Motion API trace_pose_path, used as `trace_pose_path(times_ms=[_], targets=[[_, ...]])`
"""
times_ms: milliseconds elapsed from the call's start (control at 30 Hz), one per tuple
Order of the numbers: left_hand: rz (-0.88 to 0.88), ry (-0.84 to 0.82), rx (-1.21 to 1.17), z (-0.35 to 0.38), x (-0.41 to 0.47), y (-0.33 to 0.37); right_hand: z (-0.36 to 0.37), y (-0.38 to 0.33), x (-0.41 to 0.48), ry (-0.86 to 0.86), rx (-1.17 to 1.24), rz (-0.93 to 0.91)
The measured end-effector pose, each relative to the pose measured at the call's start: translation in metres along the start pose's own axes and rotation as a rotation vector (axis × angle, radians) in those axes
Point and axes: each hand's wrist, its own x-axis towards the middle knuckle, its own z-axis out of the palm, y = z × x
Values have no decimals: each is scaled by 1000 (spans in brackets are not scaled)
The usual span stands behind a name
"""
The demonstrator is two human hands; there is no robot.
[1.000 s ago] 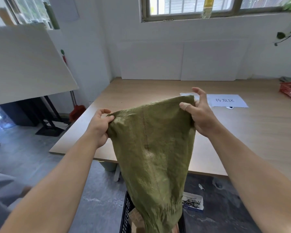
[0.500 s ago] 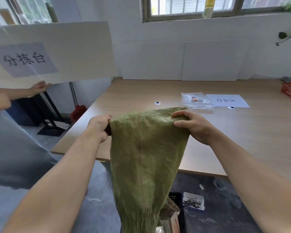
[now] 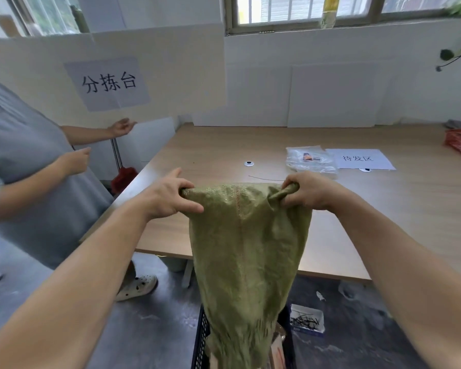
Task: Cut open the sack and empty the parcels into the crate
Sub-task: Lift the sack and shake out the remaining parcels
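A green woven sack (image 3: 246, 251) hangs upside down in front of me, its lower end dropping into a black crate (image 3: 201, 339) on the floor. My left hand (image 3: 168, 195) grips the sack's upper left corner. My right hand (image 3: 308, 191) grips the upper right corner, bunching the cloth. Inside the crate, beside the sack's lower end, a bit of a parcel (image 3: 277, 344) shows; most of the crate's inside is hidden by the sack.
A wooden table (image 3: 383, 209) stands just beyond the sack, with a clear plastic bag (image 3: 310, 159) and a paper label (image 3: 359, 159) on it. A person in grey (image 3: 24, 182) at the left holds a white sign board (image 3: 107, 75). A small white box (image 3: 306, 318) lies on the floor.
Both hands have lowered the sack's top edge and moved it to the right. The person at the left has come nearer and swung the sign board into fuller view.
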Motion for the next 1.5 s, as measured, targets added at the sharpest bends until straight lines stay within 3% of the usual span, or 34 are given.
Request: trace_pose_path(times_ms=[133, 267, 567, 733, 867, 1033, 1100, 1200, 1267, 1400, 1500], targets=[[32, -27, 151, 12, 0, -4, -2, 4, 5, 95, 298, -5], [64, 40, 93, 22, 7, -18, -4, 9, 9, 51, 393, -1], [-85, 91, -911, 42, 2, -34, -5, 9, -2, 185, 670, -82], [-215, 287, -1128, 47, 8, -31, 7, 18, 1, 306, 908, -30], [-257, 399, -1104, 51, 15, -29, 23, 23, 5, 344, 866, 13], [-257, 479, -967, 50, 23, -26, 33, 21, 10, 475, 630, 13], [-215, 413, -1028, 48, 22, -25, 31, 20, 11, 464, 542, 12], [-95, 171, -1197, 41, 13, -27, 24, 22, 11, 380, 525, 70], [-35, 65, -1115, 36, 9, -29, 18, 25, 10, 275, 506, 76], [-7, 27, -428, 26, 8, -23, 8, 23, 2, 1, 144, -2], [1, 31, -63, 20, 12, -20, 10, 18, -2, -36, -135, -88]])
